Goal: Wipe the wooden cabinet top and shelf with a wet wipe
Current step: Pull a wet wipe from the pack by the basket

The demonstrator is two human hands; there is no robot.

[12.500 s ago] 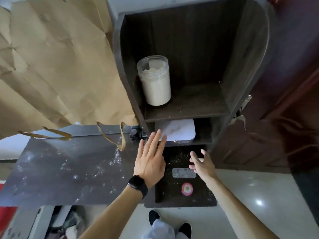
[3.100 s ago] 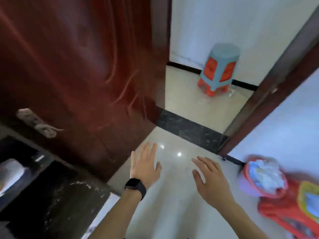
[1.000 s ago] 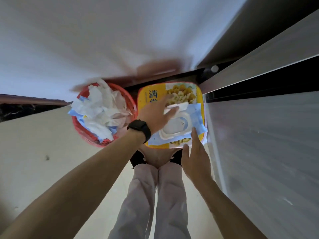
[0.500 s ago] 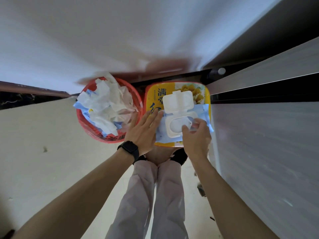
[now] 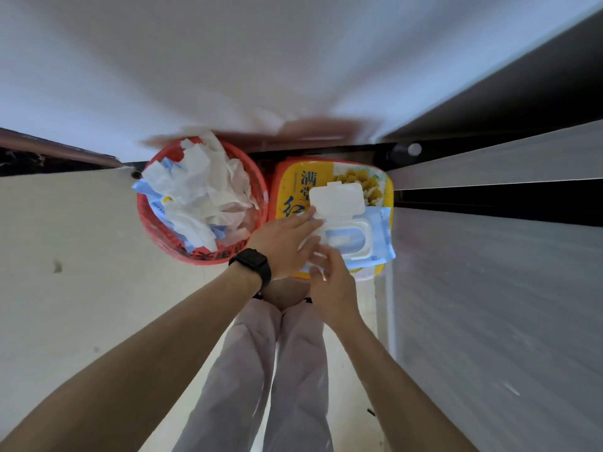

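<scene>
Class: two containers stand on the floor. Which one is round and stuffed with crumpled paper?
The red basket, left of the yellow box; the box is rectangular and carries the wipes pack.

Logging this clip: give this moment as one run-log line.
phase: fetching wipe | wipe pack: lid open, on yellow box | left hand: steadies pack | right hand: pulling wipe | bin: full

Your single head camera looks steeply down past your legs (image 5: pixel 277 370) at the floor (image 5: pixel 81 272), close above both hands.
</scene>
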